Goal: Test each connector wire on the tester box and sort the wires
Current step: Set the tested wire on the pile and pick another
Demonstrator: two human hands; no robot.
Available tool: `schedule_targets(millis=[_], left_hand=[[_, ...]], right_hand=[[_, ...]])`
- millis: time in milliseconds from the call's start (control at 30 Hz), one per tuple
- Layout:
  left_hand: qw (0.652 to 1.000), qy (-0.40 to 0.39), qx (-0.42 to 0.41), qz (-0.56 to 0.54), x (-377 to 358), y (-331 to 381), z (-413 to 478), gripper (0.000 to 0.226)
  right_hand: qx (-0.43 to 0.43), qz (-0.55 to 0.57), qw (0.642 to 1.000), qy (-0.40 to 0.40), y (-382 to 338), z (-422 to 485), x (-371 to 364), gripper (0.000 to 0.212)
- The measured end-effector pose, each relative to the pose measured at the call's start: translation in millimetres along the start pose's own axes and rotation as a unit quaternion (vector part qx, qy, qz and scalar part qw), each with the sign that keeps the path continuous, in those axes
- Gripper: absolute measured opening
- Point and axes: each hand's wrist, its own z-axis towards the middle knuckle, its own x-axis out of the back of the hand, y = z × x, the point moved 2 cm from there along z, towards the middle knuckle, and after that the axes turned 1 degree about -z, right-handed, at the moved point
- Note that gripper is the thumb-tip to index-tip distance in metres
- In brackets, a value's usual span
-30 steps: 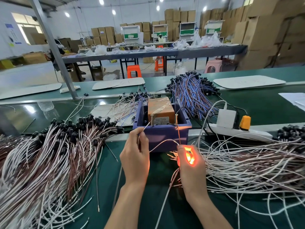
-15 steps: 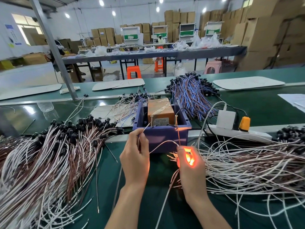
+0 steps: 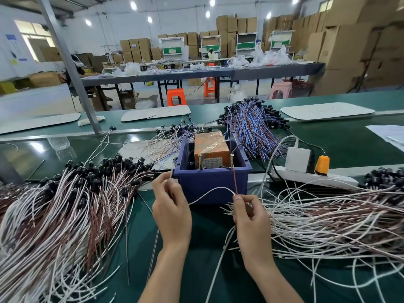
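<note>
Left hand [image 3: 171, 206] and right hand [image 3: 251, 217] pinch one thin white wire [image 3: 209, 190] at the blue plastic tester box [image 3: 212, 184]. Sorting seems next: carry it gently aside.

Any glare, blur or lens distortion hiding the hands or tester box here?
Head view: left hand, right hand, the thin white wire they pinch and the blue plastic tester box are sharp; lamp glare on the glossy green belt, far left; the wide-angle lens tilts the grey metal post; the top right corner smears.
</note>
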Motion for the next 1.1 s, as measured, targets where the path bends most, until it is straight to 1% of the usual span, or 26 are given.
schedule_targets(millis=[67, 133, 167, 233, 267, 333, 400, 433, 500, 567, 733, 833, 900, 967, 1000, 1100], left_hand=[[0.998, 0.035, 0.056, -0.021, 1, -8, 4, 0.015], [0.992, 0.064, 0.105, -0.031, 2, -14, 7, 0.032], [0.991, 0.080, 0.106, -0.017, 3, -15, 9, 0.041], [0.992, 0.097, 0.079, 0.013, 4, -9, 10, 0.051], [0.994, 0.094, 0.051, 0.028, 3, -5, 9, 0.055], [0.992, 0.081, -0.050, 0.081, 1, 6, 6, 0.058], [0.974, 0.046, -0.181, 0.130, -4, 14, -2, 0.056], [0.963, 0.024, -0.229, 0.141, -8, 18, -5, 0.053], [0.944, -0.012, -0.290, 0.157, -14, 25, -14, 0.049], [0.931, -0.045, -0.325, 0.159, -20, 34, -26, 0.049], [0.912, -0.136, -0.366, 0.125, -27, 47, -50, 0.042], [0.889, -0.225, -0.393, 0.071, -30, 56, -61, 0.040], [0.868, -0.288, -0.401, 0.041, -33, 61, -69, 0.039], [0.856, -0.333, -0.394, 0.036, -35, 61, -75, 0.039], [0.852, -0.351, -0.387, 0.040, -36, 60, -76, 0.039], [0.841, -0.374, -0.383, 0.076, -37, 58, -77, 0.031]], right_hand=[[-0.001, 0.002, 1.000, -0.001, -1, 0, 0, 0.017], [-0.004, 0.003, 1.000, -0.002, -2, -1, -1, 0.017], [-0.005, 0.004, 1.000, -0.004, -3, -1, -1, 0.017], [-0.009, 0.007, 1.000, -0.009, -4, -2, -1, 0.017], [-0.009, 0.008, 1.000, -0.009, -6, -3, -1, 0.017], [-0.006, 0.003, 1.000, -0.008, -8, -4, 0, 0.017], [-0.006, -0.004, 1.000, -0.011, -9, -5, 0, 0.016], [-0.008, -0.001, 1.000, -0.012, -10, -6, 0, 0.017], [-0.006, 0.002, 1.000, -0.011, -13, -7, 0, 0.021], [0.005, 0.008, 1.000, -0.010, -16, -8, 2, 0.025], [0.000, 0.089, 0.996, 0.025, -22, 0, 12, 0.029], [-0.009, 0.164, 0.986, 0.042, -28, 5, 20, 0.029], [-0.047, 0.252, 0.965, 0.045, -31, 10, 26, 0.031], [-0.100, 0.321, 0.940, 0.061, -32, 14, 35, 0.033], [-0.114, 0.350, 0.927, 0.065, -34, 16, 40, 0.033], [-0.102, 0.448, 0.887, 0.054, -40, 23, 58, 0.029]])
